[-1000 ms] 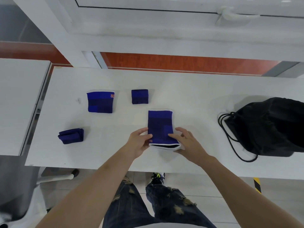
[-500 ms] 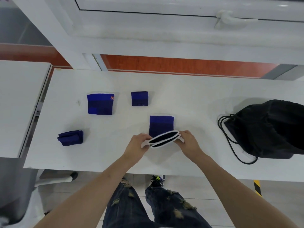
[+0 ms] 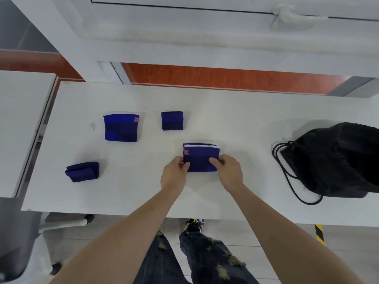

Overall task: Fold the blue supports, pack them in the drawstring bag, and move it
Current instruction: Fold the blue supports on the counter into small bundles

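A blue support with white trim [image 3: 202, 157] lies folded in half at the middle of the white table [image 3: 235, 124]. My left hand [image 3: 175, 174] pinches its left edge and my right hand [image 3: 228, 171] pinches its right edge. Three other blue supports lie on the table: a folded one with white trim [image 3: 121, 128] at the back left, a small folded one [image 3: 172, 120] behind the middle, and a bundled one [image 3: 83, 171] at the front left. The black drawstring bag [image 3: 336, 160] lies at the right, its cords looping toward the front edge.
A second white table [image 3: 18, 124] adjoins on the left. A window frame and an orange-red strip run behind the table. Below the front edge are my legs in jeans, a chair base at the left and floor tiles.
The long support lay flat a second ago. Both hands lifted its near end and brought it over to the far end, so it now lies folded in half.
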The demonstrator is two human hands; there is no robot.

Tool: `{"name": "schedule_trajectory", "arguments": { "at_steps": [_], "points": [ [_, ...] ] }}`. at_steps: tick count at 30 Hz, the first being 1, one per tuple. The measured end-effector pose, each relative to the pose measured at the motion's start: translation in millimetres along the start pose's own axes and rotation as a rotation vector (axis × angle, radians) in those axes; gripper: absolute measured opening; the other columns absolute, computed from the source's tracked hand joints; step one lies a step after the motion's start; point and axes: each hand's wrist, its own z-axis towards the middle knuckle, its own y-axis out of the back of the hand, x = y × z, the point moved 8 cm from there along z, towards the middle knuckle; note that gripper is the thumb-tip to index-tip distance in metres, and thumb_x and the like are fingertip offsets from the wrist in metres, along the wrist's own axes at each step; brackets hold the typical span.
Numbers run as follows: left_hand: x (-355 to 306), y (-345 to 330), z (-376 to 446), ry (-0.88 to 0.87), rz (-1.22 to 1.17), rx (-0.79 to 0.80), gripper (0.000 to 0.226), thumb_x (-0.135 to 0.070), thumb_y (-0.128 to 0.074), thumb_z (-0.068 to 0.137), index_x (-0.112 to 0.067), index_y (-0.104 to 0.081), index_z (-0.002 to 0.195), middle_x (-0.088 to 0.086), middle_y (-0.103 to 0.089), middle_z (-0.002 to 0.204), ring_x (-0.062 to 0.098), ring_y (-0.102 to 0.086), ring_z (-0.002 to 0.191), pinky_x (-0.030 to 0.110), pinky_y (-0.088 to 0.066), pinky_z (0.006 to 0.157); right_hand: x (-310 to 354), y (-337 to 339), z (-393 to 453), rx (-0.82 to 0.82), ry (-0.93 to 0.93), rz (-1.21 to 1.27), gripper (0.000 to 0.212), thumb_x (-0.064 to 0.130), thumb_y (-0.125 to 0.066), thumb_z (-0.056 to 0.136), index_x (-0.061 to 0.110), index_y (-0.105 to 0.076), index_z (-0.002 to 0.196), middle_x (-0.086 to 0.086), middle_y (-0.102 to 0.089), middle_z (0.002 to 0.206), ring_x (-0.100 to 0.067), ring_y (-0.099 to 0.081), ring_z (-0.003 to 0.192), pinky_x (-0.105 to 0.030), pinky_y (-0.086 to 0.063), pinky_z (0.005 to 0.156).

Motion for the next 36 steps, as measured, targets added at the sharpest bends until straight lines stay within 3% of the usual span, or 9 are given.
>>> {"name": "schedule_trajectory", "arguments": {
  "at_steps": [3, 7, 12, 15, 17, 21, 24, 31, 36],
  "points": [
    [-2, 3, 4, 0.011, 0.08, -0.035, 0.021, -0.035, -0.06, 0.099, -0.028, -0.05, 0.116, -0.011, -0.067, 0.099, 0.017, -0.066, 0.089, 0.039, -0.058, 0.073, 3, 1, 3, -0.019, -0.056, -0.033, 0.038, 0.058, -0.062, 0.092, 0.022, -0.07, 0.103, 0.005, -0.071, 0.095, -0.017, -0.067, 0.085, -0.034, -0.051, 0.07],
    [-15, 6, 10, -0.149, 0.374, -0.119, 0.029, -0.034, -0.067, 0.095, -0.026, -0.045, 0.112, -0.004, -0.062, 0.102, 0.02, -0.06, 0.092, 0.041, -0.057, 0.074, 12, 5, 0, -0.068, -0.059, -0.176, 0.033, 0.056, -0.065, 0.091, 0.025, -0.06, 0.1, 0.007, -0.067, 0.092, -0.018, -0.065, 0.084, -0.033, -0.051, 0.067],
    [-42, -9, 2, -0.536, 0.79, -0.191, 0.04, -0.021, -0.074, 0.086, -0.022, -0.057, 0.123, 0.006, -0.051, 0.121, 0.027, -0.051, 0.107, 0.038, -0.048, 0.088, 42, 14, -17, -0.335, 0.425, -0.411, 0.037, 0.032, -0.076, 0.085, 0.02, -0.056, 0.115, 0.002, -0.058, 0.121, -0.024, -0.055, 0.11, -0.037, -0.046, 0.087],
    [-46, -25, 2, -0.681, 0.844, -0.103, 0.054, -0.014, -0.079, 0.077, -0.014, -0.06, 0.128, 0.012, -0.05, 0.142, 0.033, -0.047, 0.128, 0.043, -0.047, 0.103, 47, 1, -23, -0.288, 0.668, -0.544, 0.038, 0.029, -0.066, 0.095, 0.018, -0.058, 0.132, 0.001, -0.052, 0.147, -0.024, -0.047, 0.134, -0.039, -0.042, 0.102],
    [-47, -31, 3, -0.744, 0.836, -0.085, 0.051, -0.015, -0.077, 0.082, -0.01, -0.061, 0.131, 0.013, -0.049, 0.15, 0.034, -0.044, 0.141, 0.045, -0.043, 0.112, 40, -9, -19, -0.203, 0.686, -0.64, 0.045, 0.034, -0.052, 0.104, 0.018, -0.05, 0.146, -0.001, -0.042, 0.16, -0.027, -0.039, 0.147, -0.042, -0.039, 0.109],
    [-33, -45, 10, -0.653, 0.838, 0.028, 0.061, -0.042, -0.031, 0.107, -0.015, -0.02, 0.161, 0.008, -0.008, 0.171, 0.029, -0.003, 0.158, 0.051, -0.015, 0.127, 17, -24, -8, 0.002, 0.55, -0.758, 0.064, 0.052, -0.017, 0.107, 0.022, -0.021, 0.163, 0.003, -0.011, 0.172, -0.031, -0.009, 0.158, -0.048, -0.018, 0.125],
    [-22, -52, 14, -0.623, 0.904, 0.083, 0.066, -0.048, -0.012, 0.106, -0.019, 0.005, 0.163, 0.005, 0.016, 0.171, 0.027, 0.019, 0.156, 0.054, -0.005, 0.127, 7, -32, -6, 0.097, 0.514, -0.761, 0.068, 0.058, -0.006, 0.104, 0.026, 0.001, 0.165, 0.008, 0.01, 0.172, -0.03, 0.008, 0.159, -0.05, -0.006, 0.127],
    [-19, -55, 18, -0.632, 0.938, 0.106, 0.066, -0.047, -0.01, 0.107, -0.018, 0.015, 0.161, 0.007, 0.025, 0.168, 0.029, 0.026, 0.154, 0.056, 0.001, 0.126, 5, -34, -4, 0.15, 0.505, -0.737, 0.067, 0.059, 0.002, 0.103, 0.03, 0.015, 0.162, 0.009, 0.022, 0.17, -0.027, 0.021, 0.157, -0.051, 0.003, 0.127],
    [-20, -55, 19, -0.615, 0.933, 0.158, 0.066, -0.047, -0.009, 0.106, -0.02, 0.018, 0.16, 0.005, 0.027, 0.167, 0.028, 0.028, 0.153, 0.056, 0.003, 0.126, 8, -32, -4, 0.117, 0.499, -0.747, 0.066, 0.056, -0.007, 0.105, 0.03, 0.006, 0.164, 0.01, 0.014, 0.172, -0.027, 0.011, 0.159, -0.05, -0.003, 0.128]
  ]
}}
